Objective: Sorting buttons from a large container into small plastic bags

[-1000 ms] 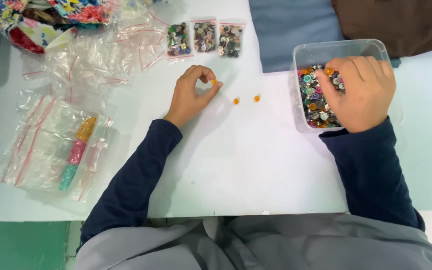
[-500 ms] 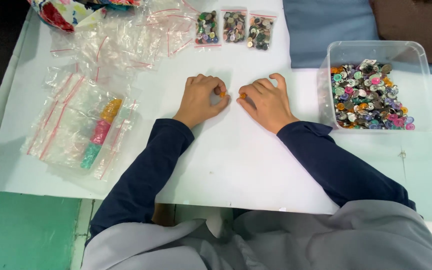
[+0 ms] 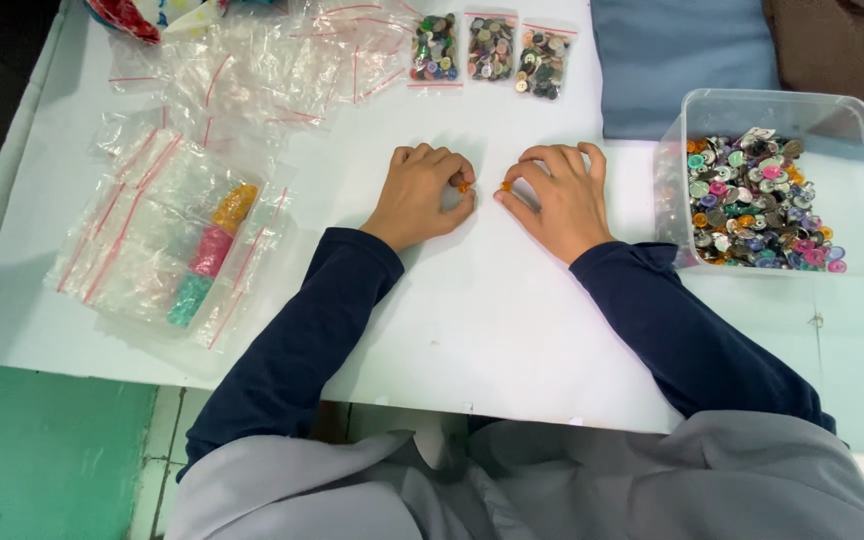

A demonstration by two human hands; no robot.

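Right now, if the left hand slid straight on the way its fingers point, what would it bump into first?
The left hand points toward the right hand, so it would likely meet that hand's fingertips and the small orange button pinched there. Only a narrow strip of white table separates them.

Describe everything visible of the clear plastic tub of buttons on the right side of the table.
The clear plastic tub is a rectangular, translucent container with rounded corners and no lid on it. It sits upright and level on the white table, at the person's right, with a blue cloth just behind its far left corner. It holds a loose heap of mixed buttons in pink, teal, orange, grey and dark tones, covering most of its floor. Neither hand touches it; the right hand rests on the table to its left.
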